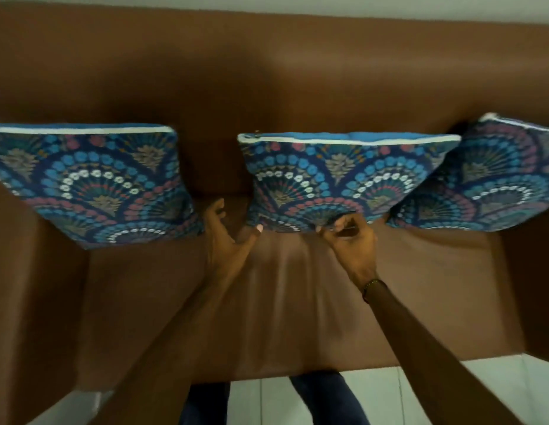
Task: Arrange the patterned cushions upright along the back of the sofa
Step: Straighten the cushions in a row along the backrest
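At the near edge, a pale tiled floor and dark trouser legs are seen below the front of the brown sofa. Two bare forearms are stretched across the seat. The left hand is spread wide, its fingers reaching into the gap beside the middle cushion, with the thumb set against that cushion's lower left corner. The right hand, a thin bracelet worn at its wrist, is curled narrowly, and the cushion's bottom edge is pinched by its fingers.

Farther back, three patterned cushions are stood in a row against the backrest: the left cushion, the middle one, and the right cushion, which is tilted and just touches its neighbour.

The task is judged nearly done: all three are propped upright, and only squaring of the middle cushion, and perhaps the right, appears left.
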Demonstrator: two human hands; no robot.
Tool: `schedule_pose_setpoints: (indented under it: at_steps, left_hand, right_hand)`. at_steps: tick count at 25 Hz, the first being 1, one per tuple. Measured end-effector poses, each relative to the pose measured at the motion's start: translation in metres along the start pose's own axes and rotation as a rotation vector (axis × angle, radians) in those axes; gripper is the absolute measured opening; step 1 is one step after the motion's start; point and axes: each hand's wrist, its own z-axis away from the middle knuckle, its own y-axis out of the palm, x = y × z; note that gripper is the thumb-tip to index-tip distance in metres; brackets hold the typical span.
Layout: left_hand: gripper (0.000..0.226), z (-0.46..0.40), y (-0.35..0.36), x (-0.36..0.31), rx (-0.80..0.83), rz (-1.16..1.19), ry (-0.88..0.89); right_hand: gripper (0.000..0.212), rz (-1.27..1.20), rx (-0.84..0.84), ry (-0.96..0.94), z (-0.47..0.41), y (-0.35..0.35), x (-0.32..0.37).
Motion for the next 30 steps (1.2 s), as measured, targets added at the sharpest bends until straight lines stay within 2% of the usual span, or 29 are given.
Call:
schedule_pose_setpoints:
  at_steps: [1, 3, 5, 6, 8, 10, 14, 18, 20, 23, 26, 28, 30]
  left_hand:
    - [0.106, -0.004, 0.016, -0.011, 0.051, -0.012, 0.012]
    - [0.124, -0.015, 0.037, -0.028, 0.131, -0.08, 0.004]
    - [0.129, -0.025, 0.054, -0.04, 0.174, -0.073, 0.018]
    - [0.126, -0.031, 0.058, -0.043, 0.189, -0.035, 0.01]
    - [0.118, -0.042, 0.064, -0.042, 0.191, 0.008, -0.018]
    - [0.112, -0.046, 0.06, -0.037, 0.161, 0.011, -0.039]
    - [0.11, -0.045, 0.05, -0.031, 0.127, -0.007, -0.025]
    - [0.113, -0.042, 0.04, -0.034, 0.163, 0.001, 0.055]
    - [0.11, -0.027, 0.041, -0.035, 0.133, 0.006, 0.029]
    - [0.076, 0.022, 0.063, -0.038, 0.022, -0.014, 0.011]
    - [0.046, 0.055, 0.102, -0.048, 0.09, -0.053, 0.132]
    - [0.038, 0.063, 0.142, -0.07, 0.191, -0.087, 0.18]
    - [0.041, 0.07, 0.19, -0.094, 0.239, -0.097, 0.245]
  right_hand:
    - [0.047, -0.002, -0.069, 0.027, -0.013, -0.029, -0.011]
    - [0.079, -0.019, -0.145, 0.079, -0.043, -0.071, -0.02]
    - [0.112, -0.057, -0.047, 0.106, -0.073, -0.09, -0.02]
    - [0.117, -0.106, 0.052, 0.102, -0.085, -0.09, -0.017]
    - [0.111, -0.16, 0.176, 0.058, -0.098, -0.083, -0.012]
    - [0.106, -0.169, 0.155, 0.049, -0.099, -0.073, -0.014]
    - [0.114, -0.244, 0.105, 0.068, -0.09, -0.054, -0.019]
    - [0.107, -0.242, 0.054, 0.083, -0.08, -0.051, -0.014]
    - [0.111, -0.231, 0.039, 0.105, -0.069, -0.056, -0.017]
    - [0.113, -0.183, 0.002, 0.109, -0.048, -0.075, -0.025]
    - [0.108, -0.113, -0.058, 0.081, -0.042, -0.115, -0.038]
    - [0.104, -0.065, -0.132, 0.061, -0.048, -0.156, -0.049]
    - [0.096, -0.041, -0.22, 0.068, -0.06, -0.202, -0.064]
